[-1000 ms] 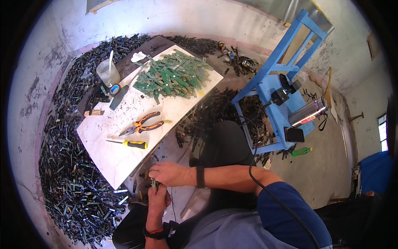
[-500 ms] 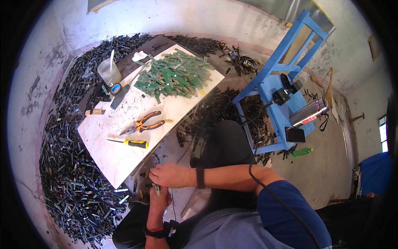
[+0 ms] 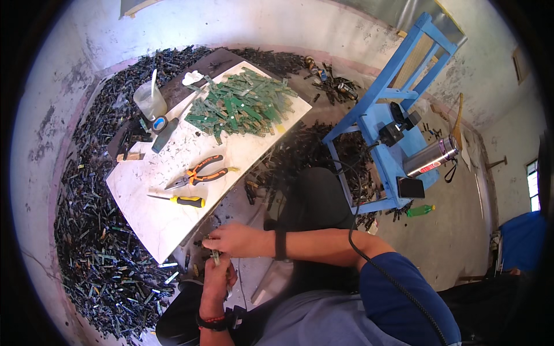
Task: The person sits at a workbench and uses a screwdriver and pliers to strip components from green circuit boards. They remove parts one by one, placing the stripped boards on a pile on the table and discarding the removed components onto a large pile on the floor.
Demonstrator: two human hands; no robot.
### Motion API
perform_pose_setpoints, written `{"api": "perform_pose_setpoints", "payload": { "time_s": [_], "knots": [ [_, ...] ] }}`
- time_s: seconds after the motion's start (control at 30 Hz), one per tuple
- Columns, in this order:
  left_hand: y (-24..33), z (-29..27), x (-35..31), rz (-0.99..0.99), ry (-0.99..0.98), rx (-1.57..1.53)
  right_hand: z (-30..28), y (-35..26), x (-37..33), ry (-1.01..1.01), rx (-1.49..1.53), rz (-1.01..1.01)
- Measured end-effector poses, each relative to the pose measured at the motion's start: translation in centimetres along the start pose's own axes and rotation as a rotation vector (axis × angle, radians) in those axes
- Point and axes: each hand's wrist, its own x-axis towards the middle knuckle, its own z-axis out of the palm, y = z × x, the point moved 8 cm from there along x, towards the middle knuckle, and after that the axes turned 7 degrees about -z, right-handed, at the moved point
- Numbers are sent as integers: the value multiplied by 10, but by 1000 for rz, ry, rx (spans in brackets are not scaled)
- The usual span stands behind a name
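My left hand (image 3: 216, 281) is closed around a small pale-green circuit board strip (image 3: 216, 256), one end of which sticks out above the fingers. Just above it, my right hand (image 3: 234, 240) has its fingertips pinched together by the strip's end; what they grip is too small to make out. Both hands are low, beside the near edge of the white-topped table (image 3: 150, 216). On that table lie pliers (image 3: 199, 173) with orange-and-black handles and a yellow-handled screwdriver (image 3: 187, 201). A heap of green circuit board strips (image 3: 239, 106) covers its far part.
Dark strips (image 3: 109, 254) blanket the floor left of the table. A plastic cup (image 3: 151, 101) and a tape roll (image 3: 160, 123) stand at the table's left edge. The blue chair (image 3: 375, 132) at right bears a steel flask (image 3: 430, 157), a phone (image 3: 410, 187) and a black cable.
The left hand has risen slightly and turned, so less of the strip shows. My right hand has shifted a little upward. The tools and heap lie as before.
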Motion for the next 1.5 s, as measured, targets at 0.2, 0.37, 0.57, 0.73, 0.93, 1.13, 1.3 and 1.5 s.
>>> {"api": "perform_pose_setpoints", "payload": {
  "time_s": [0.2,0.37,0.57,0.73,0.93,1.13,1.3,1.5],
  "knots": [
    [-24,-2,-1,-41,-42,66,10,-17,-10,-169,-109,-79],
    [1,7,-8,20,-126,-166,14,11,-4,-170,143,191],
    [-5,6,-2,-11,-81,-7,5,-5,-9,-66,-24,-57],
    [-30,9,-1,-24,-164,28,19,-10,-21,-255,0,22],
    [-10,8,-5,-35,-111,-125,10,5,-14,-49,83,134],
    [-35,16,6,101,-226,258,15,-16,-33,-219,-69,-93],
    [-14,10,-11,-41,-209,-220,8,18,-23,39,229,216],
    [-13,7,5,66,-151,28,-4,-10,-12,-123,-41,6]
  ]
}}
